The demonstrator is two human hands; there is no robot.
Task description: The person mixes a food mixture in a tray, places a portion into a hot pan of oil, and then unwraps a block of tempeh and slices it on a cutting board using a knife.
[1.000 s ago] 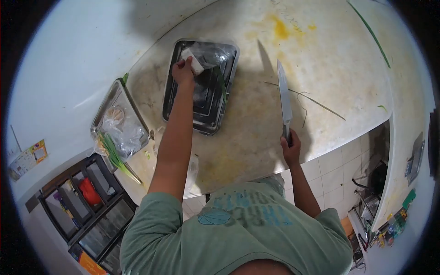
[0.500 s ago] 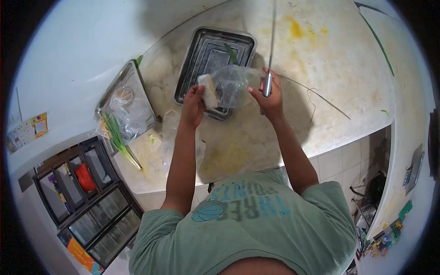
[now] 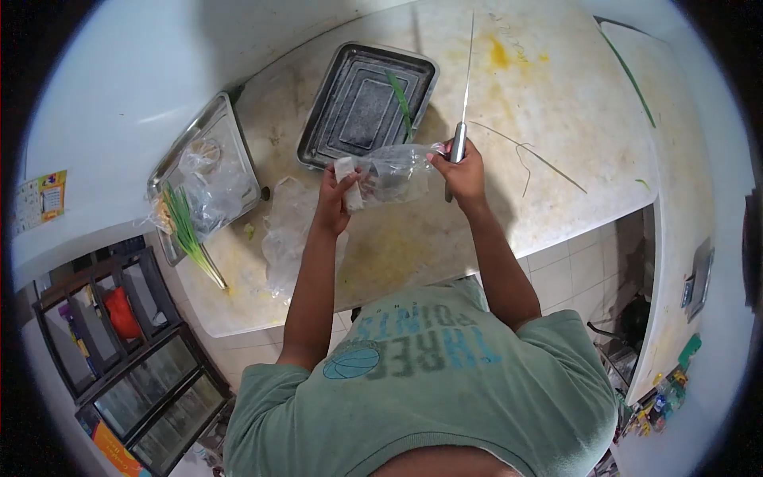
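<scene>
1. Holds pale block (image 3: 344, 168) in left hand (image 3: 334, 204), with fingers bent closed around it, just on the body side of dark tray (image 3: 358, 119).
2. Wraps right hand (image 3: 466, 176) around handle of knife (image 3: 458, 141), with fingers closed and blade pointing away from body, over counter (image 3: 413, 254).
3. Seems also to pinch other end of clear bag (image 3: 399, 175) between right thumb and finger; can't tell how firmly.
4. Stretches bag between both hands, with block at its left end; can't tell whether fully inside or partly out.
5. Shows green leaf strip (image 3: 400, 97) lying in dark tray, apart from both hands.
6. Looks like the bag-handling step, judging by bag spread sideways; shows no cutting.
7. Probably calls for steady left grip, firm pinch on plastic, and care with blade, well clear of bag and left fingers.
</scene>
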